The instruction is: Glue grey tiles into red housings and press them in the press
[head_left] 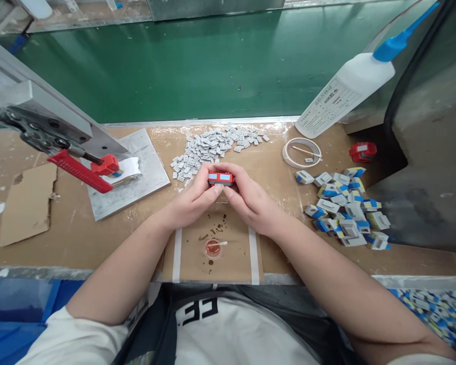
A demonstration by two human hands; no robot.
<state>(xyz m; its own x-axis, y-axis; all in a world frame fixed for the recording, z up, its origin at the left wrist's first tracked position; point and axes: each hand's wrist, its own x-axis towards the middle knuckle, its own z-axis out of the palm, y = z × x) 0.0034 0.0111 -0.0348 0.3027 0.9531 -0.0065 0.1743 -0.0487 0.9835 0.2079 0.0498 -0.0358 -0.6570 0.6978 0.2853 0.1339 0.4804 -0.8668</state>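
Both hands meet over the middle of the brown bench, pinching a small red part with blue faces [220,178] between their fingertips. My left hand [193,198] grips its left end and my right hand [247,196] grips its right end; both are closed on it. Just behind lies a heap of several small grey tabs [213,144]. Below the hands, a small red cap of brownish glue with a white stick [214,248] sits on the taped cardboard pad [235,258].
A pile of grey-and-blue parts [344,208] lies at right, with a tape ring [301,152] and another red part [363,151] behind it. A white glue bottle with blue nozzle [349,86] leans at back right. A red-handled toggle clamp [79,170] stands on a metal plate [137,177] at left.
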